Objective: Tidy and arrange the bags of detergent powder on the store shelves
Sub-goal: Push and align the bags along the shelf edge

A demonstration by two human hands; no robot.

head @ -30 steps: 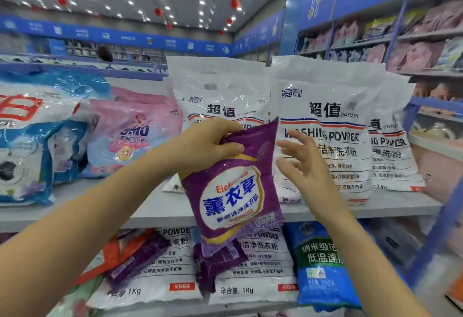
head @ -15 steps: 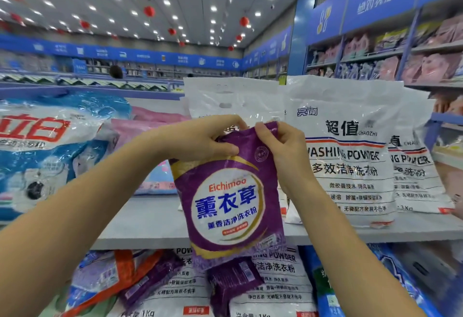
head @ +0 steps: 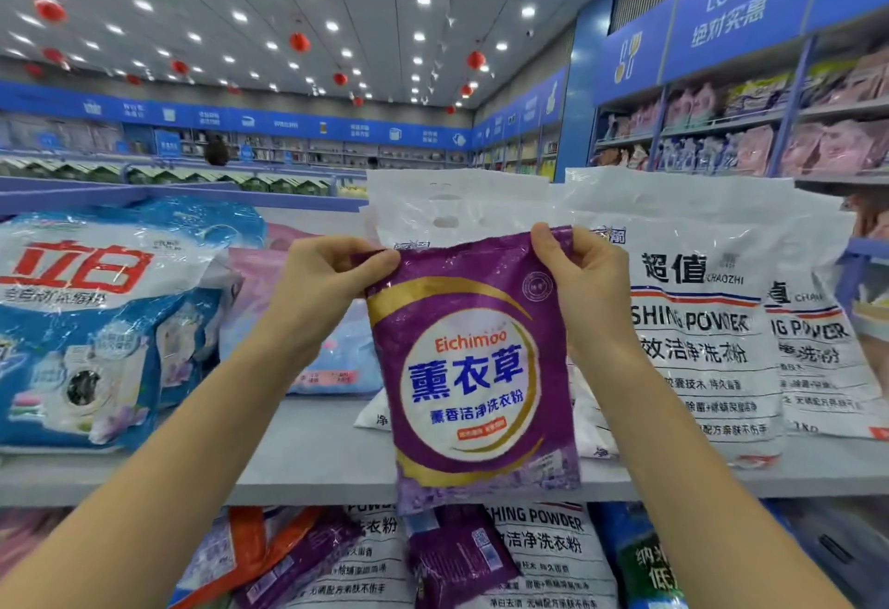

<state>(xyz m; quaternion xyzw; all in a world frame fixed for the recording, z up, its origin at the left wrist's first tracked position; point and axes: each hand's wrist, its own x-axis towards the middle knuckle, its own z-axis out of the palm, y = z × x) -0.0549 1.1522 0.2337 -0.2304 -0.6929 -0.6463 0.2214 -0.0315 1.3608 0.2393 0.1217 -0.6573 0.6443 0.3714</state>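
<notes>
The left hand (head: 327, 279) and the right hand (head: 584, 283) each pinch one top corner of a purple bag (head: 474, 368), which hangs upright in front of the grey shelf (head: 308, 459). Behind it stand white bags (head: 692, 319); a blue bag (head: 82, 334) lies at the left.

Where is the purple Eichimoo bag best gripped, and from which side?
By its flat top seam, at the two upper corners, one from each side. The purple bag hangs upright and its top strip looks flat; the left hand and right hand pinch it there.
</notes>
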